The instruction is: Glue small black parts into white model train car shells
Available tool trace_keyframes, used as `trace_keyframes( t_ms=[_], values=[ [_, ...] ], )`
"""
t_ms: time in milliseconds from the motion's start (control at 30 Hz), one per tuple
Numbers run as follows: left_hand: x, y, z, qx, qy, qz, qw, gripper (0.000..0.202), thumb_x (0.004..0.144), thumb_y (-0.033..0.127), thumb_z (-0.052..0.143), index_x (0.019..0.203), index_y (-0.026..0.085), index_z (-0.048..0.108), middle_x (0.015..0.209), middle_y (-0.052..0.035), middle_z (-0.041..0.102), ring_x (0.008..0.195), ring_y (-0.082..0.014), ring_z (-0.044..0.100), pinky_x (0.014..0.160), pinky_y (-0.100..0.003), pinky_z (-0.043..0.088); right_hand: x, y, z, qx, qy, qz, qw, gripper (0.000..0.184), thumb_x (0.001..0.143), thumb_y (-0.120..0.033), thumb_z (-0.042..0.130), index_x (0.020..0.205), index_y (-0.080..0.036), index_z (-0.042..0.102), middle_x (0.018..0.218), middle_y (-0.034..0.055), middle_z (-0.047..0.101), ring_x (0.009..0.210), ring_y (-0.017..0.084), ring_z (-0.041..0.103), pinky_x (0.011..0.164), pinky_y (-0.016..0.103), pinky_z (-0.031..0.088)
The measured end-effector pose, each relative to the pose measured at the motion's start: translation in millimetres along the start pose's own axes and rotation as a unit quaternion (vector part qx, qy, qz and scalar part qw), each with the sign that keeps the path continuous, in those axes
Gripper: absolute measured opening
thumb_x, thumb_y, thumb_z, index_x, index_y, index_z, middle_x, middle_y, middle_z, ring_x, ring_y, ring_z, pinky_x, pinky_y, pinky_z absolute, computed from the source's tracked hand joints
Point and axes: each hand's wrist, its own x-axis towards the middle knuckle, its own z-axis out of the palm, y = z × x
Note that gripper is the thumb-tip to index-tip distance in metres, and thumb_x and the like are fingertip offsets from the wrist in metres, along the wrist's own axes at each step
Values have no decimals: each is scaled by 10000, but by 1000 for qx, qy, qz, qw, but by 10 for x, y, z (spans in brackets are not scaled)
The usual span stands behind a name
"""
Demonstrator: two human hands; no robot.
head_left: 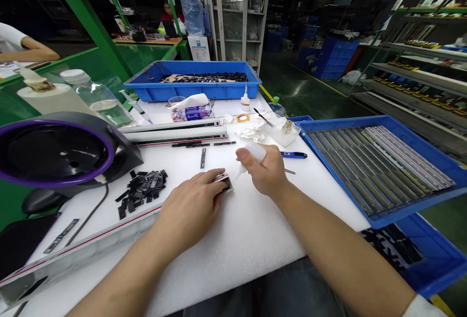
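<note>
My left hand [189, 207] lies over the right end of a long metal strip [78, 249] with a red line along it, fingers pressed on the strip's tip near a small black piece [226, 186]. My right hand [264, 171] is wrapped round a small white squeeze bottle [251, 154], its nozzle pointing down-left at that tip. The two hands sit close together at the middle of the white foam-covered table [248, 239].
A pile of small black pieces [140, 190] lies left of my hands. Two more long strips [175, 132], a blue tray of strips [379, 166], a far blue tray [193, 81], a purple-rimmed black device [54, 151], a blue-handled tool [294, 155]. Another person's arm [25, 49] rests at far left.
</note>
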Motion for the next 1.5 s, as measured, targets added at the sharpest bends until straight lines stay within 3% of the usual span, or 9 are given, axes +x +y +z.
trace_keyframes(
  t_ms=[400,600,800,900,1000,1100,1167,1333,1500],
  values=[
    [-6,-1,6,-3,7,-3,1000,375,919,314,358,1090,298,692,1401,29,537,1168,-280,581,878,-456,545,24,7,-29,60,46,49,996,458,828,-595,606,657,-170,617,531,-21,494,503,111,463,476,253,354],
    [56,-106,2,-56,0,3,998,362,916,347,370,1099,349,683,1378,72,550,1185,-247,570,920,-402,522,305,43,-252,305,177,180,918,549,809,-724,485,664,-197,539,431,-92,270,340,64,221,336,222,194],
    [135,-204,-32,-114,-38,-7,993,369,895,406,392,1089,339,699,1378,55,552,1210,-251,554,954,-360,498,369,131,-396,452,111,249,849,252,714,-383,710,806,-183,586,762,7,649,656,96,616,447,152,418],
    [106,-162,-30,-107,-28,-3,994,368,895,389,387,1077,336,703,1382,49,549,1192,-250,564,927,-360,510,356,203,-370,468,63,230,851,305,670,-293,736,937,-201,623,993,9,678,885,112,645,594,152,498],
    [44,-96,-9,-80,6,0,997,376,906,346,369,1069,328,706,1377,35,553,1185,-255,562,908,-375,515,372,296,-308,368,70,207,904,371,673,-330,745,1010,-239,620,992,-12,675,890,131,636,695,224,524],
    [-4,-67,12,-65,25,12,998,380,911,314,362,1071,311,706,1368,17,561,1183,-255,558,913,-381,509,363,360,-210,146,67,164,973,387,697,-371,741,1029,-197,643,947,13,687,843,152,627,744,278,510],
    [-17,-72,20,-64,25,19,997,381,913,305,357,1079,312,699,1373,22,557,1165,-248,569,894,-377,515,330,370,-134,0,39,118,992,319,752,-340,707,1021,-176,653,952,31,695,858,163,628,785,297,496],
    [-20,-81,25,-59,27,23,998,395,921,306,335,1073,302,700,1360,8,567,1156,-256,574,894,-400,510,274,383,27,-229,-60,61,970,233,806,-171,651,1036,-174,612,975,60,687,895,182,635,841,318,489],
    [-24,-67,33,-55,27,21,998,399,913,286,337,1085,300,697,1358,-9,569,1161,-270,572,895,-424,504,257,431,129,-276,-94,50,955,319,766,-94,642,1073,-162,588,1003,93,673,892,213,628,851,357,487]
  ],
)
